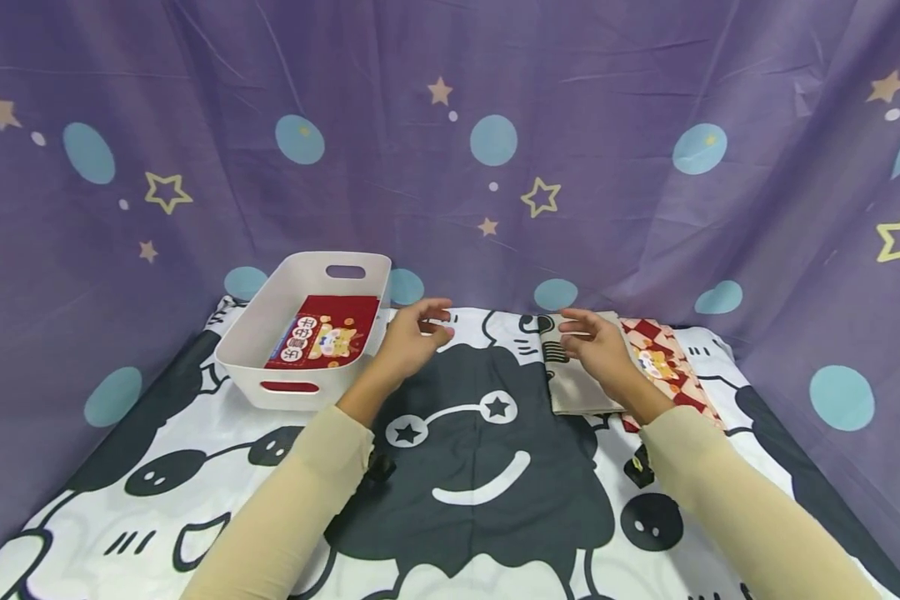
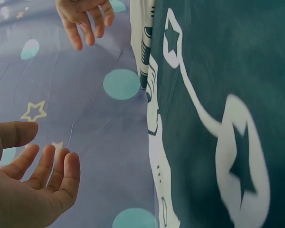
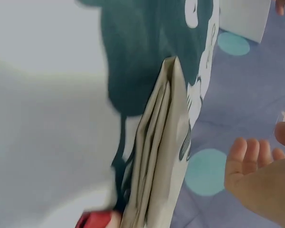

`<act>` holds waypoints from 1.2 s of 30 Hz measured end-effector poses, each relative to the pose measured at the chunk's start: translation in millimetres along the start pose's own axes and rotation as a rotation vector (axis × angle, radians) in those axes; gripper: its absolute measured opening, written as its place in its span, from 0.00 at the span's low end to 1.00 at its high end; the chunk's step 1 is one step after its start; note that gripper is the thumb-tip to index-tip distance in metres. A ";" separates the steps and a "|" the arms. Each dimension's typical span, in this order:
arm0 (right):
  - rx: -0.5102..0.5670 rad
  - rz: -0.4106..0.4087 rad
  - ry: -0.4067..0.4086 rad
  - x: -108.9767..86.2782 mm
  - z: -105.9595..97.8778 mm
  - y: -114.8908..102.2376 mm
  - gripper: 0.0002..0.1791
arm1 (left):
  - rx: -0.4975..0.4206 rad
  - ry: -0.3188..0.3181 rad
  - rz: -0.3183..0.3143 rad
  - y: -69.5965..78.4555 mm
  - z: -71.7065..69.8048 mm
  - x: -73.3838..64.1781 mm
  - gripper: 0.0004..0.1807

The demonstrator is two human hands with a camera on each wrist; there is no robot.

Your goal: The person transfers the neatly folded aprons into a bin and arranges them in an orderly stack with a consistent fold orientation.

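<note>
Folded beige cloth (image 1: pixel 572 387), layers stacked, dark print along left side; lies right of centre on black-and-white sheet (image 1: pixel 487 492), beside red-checked cloth (image 1: pixel 682 354). Long axis runs front to back, away from person. Right hand (image 1: pixel 602 354) over it, left hand (image 1: pixel 412 342) near white basket (image 1: pixel 326 393); both empty, fingers loosely bent, thumbs apart.

You have a wide open lane over the patterned sheet (image 1: pixel 480 450) between the white basket (image 1: pixel 341 385) and the beige folded cloth (image 1: pixel 576 387); the basket's raised walls block you at left, the purple curtain (image 1: pixel 450 233) behind.
</note>
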State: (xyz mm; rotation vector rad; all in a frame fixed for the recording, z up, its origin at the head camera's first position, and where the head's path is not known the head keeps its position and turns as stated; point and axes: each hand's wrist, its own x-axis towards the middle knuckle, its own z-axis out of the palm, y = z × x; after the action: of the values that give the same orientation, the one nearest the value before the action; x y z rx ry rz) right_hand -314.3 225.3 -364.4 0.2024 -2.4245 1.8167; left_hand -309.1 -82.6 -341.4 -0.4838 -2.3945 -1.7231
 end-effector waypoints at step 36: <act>-0.135 0.198 0.096 -7.8 -107.5 33.9 0.29 | -0.009 -0.136 -0.140 -19.3 77.6 13.5 0.24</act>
State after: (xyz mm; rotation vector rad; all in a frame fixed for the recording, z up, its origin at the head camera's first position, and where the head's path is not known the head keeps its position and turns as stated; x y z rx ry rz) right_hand -311.9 338.3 -367.6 -0.1371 -2.5653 1.6807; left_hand -323.5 -12.7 -380.0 -0.4585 -2.5730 -1.8130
